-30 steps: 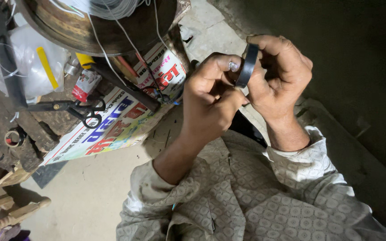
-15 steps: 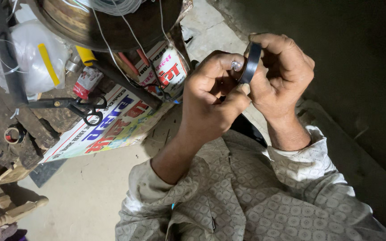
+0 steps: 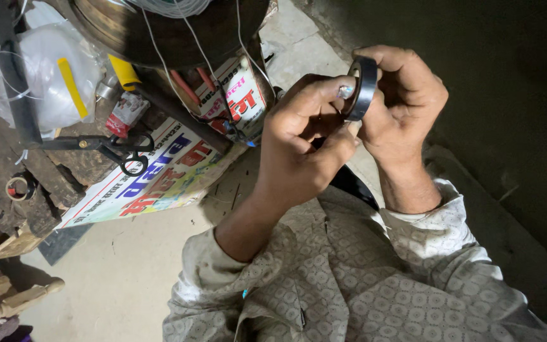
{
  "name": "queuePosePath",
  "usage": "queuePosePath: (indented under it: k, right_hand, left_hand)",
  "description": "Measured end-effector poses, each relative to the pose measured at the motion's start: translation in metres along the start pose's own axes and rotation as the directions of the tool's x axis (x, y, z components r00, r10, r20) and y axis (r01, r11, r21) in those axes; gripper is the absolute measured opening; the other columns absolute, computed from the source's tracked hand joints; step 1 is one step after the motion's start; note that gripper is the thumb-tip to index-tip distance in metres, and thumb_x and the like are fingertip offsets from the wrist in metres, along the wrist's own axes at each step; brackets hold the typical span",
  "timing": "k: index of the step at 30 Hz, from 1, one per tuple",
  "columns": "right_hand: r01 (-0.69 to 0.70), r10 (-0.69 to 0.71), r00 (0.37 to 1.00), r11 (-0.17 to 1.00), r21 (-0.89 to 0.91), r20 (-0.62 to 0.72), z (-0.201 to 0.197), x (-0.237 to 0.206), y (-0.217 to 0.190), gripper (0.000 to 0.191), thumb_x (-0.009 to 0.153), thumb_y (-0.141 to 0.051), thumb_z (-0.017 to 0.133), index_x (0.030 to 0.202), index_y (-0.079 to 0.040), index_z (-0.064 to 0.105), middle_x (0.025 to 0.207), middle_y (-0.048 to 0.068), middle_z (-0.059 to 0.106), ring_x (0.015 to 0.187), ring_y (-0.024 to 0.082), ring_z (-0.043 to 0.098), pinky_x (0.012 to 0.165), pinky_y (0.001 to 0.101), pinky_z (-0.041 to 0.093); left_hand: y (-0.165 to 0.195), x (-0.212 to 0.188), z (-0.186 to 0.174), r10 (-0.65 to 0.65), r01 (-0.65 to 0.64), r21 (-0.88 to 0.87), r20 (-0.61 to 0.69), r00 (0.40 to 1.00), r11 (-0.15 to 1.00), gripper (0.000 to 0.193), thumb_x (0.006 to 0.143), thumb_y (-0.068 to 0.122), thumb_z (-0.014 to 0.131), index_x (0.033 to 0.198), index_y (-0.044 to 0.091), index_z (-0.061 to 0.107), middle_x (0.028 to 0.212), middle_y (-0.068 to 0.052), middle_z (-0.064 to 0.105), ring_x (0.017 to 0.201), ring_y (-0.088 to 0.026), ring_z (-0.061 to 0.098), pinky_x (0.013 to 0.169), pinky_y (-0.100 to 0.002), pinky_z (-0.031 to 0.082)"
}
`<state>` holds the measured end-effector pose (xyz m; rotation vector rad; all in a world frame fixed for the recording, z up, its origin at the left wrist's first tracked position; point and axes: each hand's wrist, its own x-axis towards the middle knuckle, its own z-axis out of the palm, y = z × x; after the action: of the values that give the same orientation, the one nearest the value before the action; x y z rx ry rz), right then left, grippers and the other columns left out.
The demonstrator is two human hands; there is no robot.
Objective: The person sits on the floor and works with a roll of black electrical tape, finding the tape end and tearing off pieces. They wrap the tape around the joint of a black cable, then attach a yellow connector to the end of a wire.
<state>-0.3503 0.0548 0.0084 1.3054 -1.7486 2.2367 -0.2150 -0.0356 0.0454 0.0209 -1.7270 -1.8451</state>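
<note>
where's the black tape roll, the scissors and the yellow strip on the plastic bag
black tape roll (image 3: 366,88), head view, outer edge
scissors (image 3: 125,152), head view, black handle loops
yellow strip (image 3: 73,88), head view, middle of the strip

A white printed sheet (image 3: 159,180) with red and blue lettering lies left of centre. Above it, at upper centre, stands a white-and-red labelled can (image 3: 238,95). A clear plastic bag (image 3: 49,79) with a yellow strip sits upper left, a small red-and-white packet (image 3: 123,114) beside it.

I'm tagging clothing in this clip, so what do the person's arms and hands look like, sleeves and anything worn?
Both hands, the left hand and the right hand, are bare: no gloves, and no rings or watch visible. Both arms wear a beige shirt with a small repeating geometric print. The left sleeve is pushed up toward the elbow; the right sleeve ends just past the wrist.
</note>
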Motion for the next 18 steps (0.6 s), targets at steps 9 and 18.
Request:
queuePosePath:
  k: [9,18]
  right_hand:
    - [0.033,-0.033,0.999,0.999,-0.028,0.002,-0.0004,-0.0025,-0.0019,0.012,0.11,-0.002,0.071,0.118,0.006,0.068,0.091,0.002,0.065,0.076,0.004,0.059,0.067,0.0174,0.047]
    - [0.103,-0.101,0.995,0.986,-0.13,0.017,-0.0002,-0.0029,-0.0028,0.01,0.11,0.001,0.067,0.118,0.006,0.068,0.092,0.004,0.065,0.076,0.006,0.059,0.066,0.0184,0.047]
  left_hand:
    - [-0.0011,-0.0001,0.0031,0.072,-0.07,0.048,-0.04,0.997,0.996,0.025,0.104,-0.008,0.07,0.127,-0.001,0.062,0.107,0.002,0.058,0.086,0.001,0.054,0.072,-0.016,0.047]
    - [-0.0062,-0.0016,0.0027,0.049,-0.044,0.085,-0.055,0.997,0.995,0.022,0.104,-0.009,0.068,0.124,-0.001,0.063,0.098,0.004,0.061,0.081,0.002,0.056,0.07,-0.015,0.048]
